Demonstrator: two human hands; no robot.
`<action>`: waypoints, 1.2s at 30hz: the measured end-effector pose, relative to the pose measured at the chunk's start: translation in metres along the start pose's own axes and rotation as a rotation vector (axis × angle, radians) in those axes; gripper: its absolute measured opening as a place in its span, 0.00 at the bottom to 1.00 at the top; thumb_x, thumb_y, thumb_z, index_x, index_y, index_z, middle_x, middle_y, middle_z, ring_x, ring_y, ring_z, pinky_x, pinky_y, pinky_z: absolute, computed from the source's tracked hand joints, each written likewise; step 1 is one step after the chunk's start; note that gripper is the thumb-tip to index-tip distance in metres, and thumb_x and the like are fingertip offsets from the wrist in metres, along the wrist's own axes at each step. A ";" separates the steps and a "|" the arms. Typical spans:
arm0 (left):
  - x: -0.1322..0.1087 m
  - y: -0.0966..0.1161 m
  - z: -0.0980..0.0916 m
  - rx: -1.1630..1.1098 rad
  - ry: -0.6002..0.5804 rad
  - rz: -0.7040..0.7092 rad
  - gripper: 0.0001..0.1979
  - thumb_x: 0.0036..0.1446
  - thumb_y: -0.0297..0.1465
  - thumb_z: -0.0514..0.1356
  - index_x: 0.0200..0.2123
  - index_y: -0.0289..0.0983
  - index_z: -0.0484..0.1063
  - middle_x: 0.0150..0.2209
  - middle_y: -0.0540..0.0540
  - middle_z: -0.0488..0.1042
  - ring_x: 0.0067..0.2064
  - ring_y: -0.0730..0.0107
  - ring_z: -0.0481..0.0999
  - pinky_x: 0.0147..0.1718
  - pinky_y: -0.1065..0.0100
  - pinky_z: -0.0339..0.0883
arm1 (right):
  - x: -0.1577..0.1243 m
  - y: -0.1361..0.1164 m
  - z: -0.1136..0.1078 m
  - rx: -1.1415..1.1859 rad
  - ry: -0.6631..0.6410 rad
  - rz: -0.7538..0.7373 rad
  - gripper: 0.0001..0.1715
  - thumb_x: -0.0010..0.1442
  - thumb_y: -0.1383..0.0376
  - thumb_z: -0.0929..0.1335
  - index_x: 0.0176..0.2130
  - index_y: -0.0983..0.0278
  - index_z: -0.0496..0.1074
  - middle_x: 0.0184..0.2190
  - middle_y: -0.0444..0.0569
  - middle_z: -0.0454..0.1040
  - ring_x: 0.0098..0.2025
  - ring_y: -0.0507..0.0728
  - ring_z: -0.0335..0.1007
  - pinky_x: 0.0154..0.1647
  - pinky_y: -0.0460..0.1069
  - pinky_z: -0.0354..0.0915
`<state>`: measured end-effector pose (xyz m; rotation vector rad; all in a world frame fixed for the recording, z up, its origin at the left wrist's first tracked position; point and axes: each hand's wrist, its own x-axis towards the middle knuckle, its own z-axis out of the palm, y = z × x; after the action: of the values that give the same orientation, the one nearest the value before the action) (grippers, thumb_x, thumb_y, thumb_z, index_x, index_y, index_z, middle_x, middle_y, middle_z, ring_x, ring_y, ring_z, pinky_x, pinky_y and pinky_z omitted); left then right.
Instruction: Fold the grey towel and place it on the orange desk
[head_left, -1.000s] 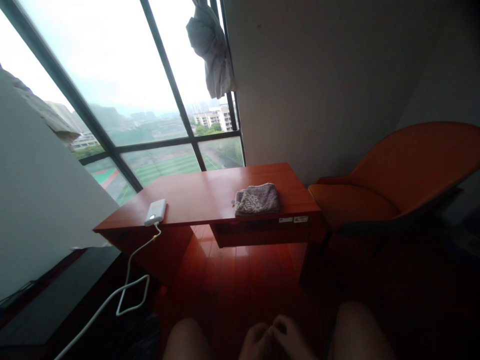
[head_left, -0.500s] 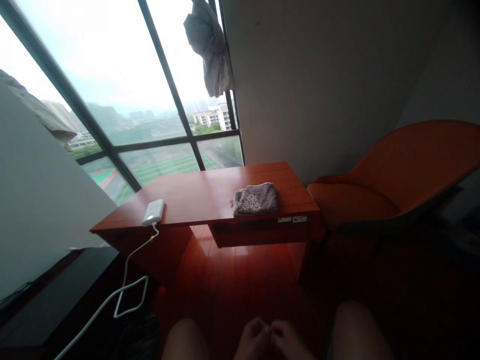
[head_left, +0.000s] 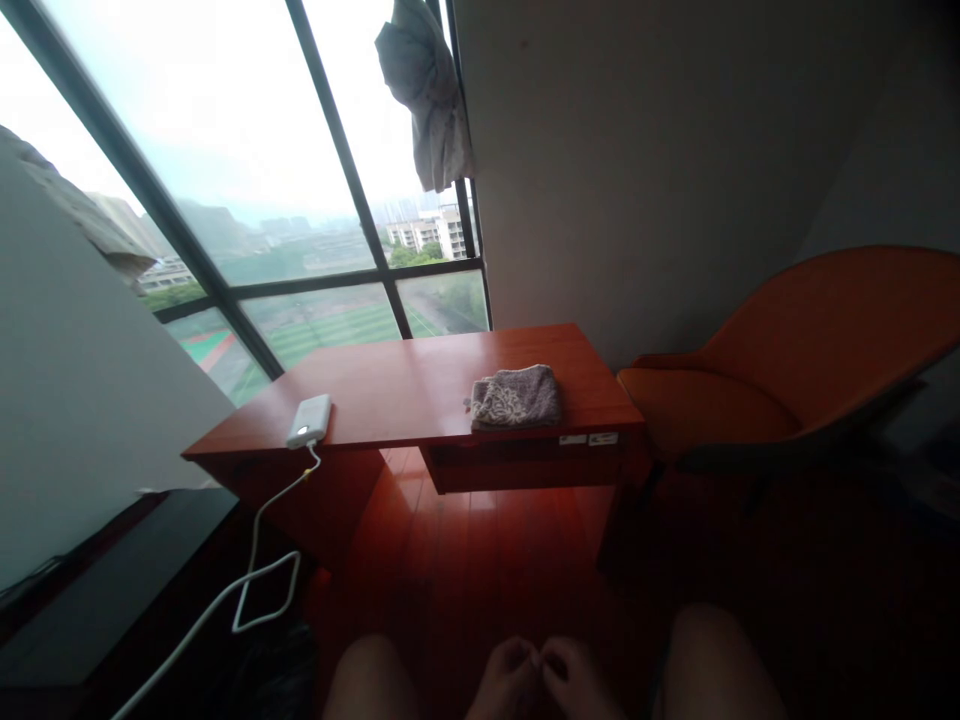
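Note:
My left hand (head_left: 504, 683) and my right hand (head_left: 571, 683) rest low between my knees at the bottom edge of the view, fingertips touching each other, fingers curled together. Whether anything sits between the fingers is hidden in the dim light. Ahead stands a red wooden desk (head_left: 420, 390). A folded grey patterned towel (head_left: 516, 397) lies on its right part. A white power bank (head_left: 309, 421) lies at its left front edge, with a white cable (head_left: 255, 575) hanging down to the floor.
An orange lounge chair (head_left: 787, 370) stands to the right of the desk against the wall. A large window (head_left: 247, 180) with dark frames is behind the desk, a knotted curtain (head_left: 429, 95) hanging at its right side. A dark low ledge (head_left: 97, 600) runs at the left.
The view has shifted slightly. My hands stay together between my knees with only small finger movement.

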<state>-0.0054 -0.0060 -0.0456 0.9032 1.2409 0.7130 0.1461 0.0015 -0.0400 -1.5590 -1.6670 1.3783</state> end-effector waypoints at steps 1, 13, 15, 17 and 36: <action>0.001 0.000 0.000 0.005 0.023 0.026 0.32 0.38 0.64 0.62 0.25 0.40 0.64 0.18 0.58 0.58 0.20 0.79 0.53 0.22 0.69 0.46 | 0.002 0.002 0.001 0.123 -0.003 0.022 0.09 0.50 0.62 0.63 0.29 0.62 0.71 0.31 0.50 0.76 0.37 0.57 0.70 0.42 0.53 0.60; -0.004 0.005 0.003 0.292 0.059 0.226 0.28 0.50 0.60 0.58 0.24 0.39 0.63 0.25 0.54 0.63 0.30 0.72 0.61 0.32 0.69 0.58 | -0.011 -0.022 -0.011 0.837 -0.031 0.336 0.32 0.31 0.40 0.75 0.25 0.62 0.72 0.23 0.40 0.69 0.28 0.50 0.63 0.33 0.48 0.58; -0.006 0.006 0.004 0.318 0.059 0.233 0.29 0.50 0.60 0.56 0.24 0.39 0.62 0.25 0.54 0.62 0.30 0.72 0.60 0.32 0.69 0.58 | -0.013 -0.027 -0.013 0.849 -0.038 0.347 0.32 0.29 0.39 0.76 0.24 0.62 0.72 0.22 0.40 0.69 0.28 0.49 0.63 0.34 0.48 0.58; -0.008 0.006 0.003 0.364 0.087 0.236 0.29 0.52 0.60 0.55 0.24 0.39 0.63 0.24 0.54 0.63 0.30 0.72 0.62 0.31 0.69 0.59 | -0.013 -0.026 -0.013 0.835 -0.055 0.336 0.33 0.30 0.39 0.75 0.24 0.62 0.72 0.21 0.39 0.68 0.26 0.49 0.61 0.32 0.47 0.57; -0.019 0.036 -0.005 1.182 0.114 0.705 0.07 0.61 0.30 0.57 0.29 0.40 0.70 0.30 0.50 0.78 0.29 0.71 0.76 0.28 0.72 0.61 | 0.002 0.000 -0.005 0.898 -0.089 0.281 0.25 0.42 0.47 0.75 0.22 0.64 0.69 0.16 0.35 0.60 0.20 0.43 0.54 0.24 0.43 0.47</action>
<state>-0.0133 -0.0045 -0.0051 2.3727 1.4276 0.5156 0.1498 0.0053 -0.0383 -1.1974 -0.6622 1.9739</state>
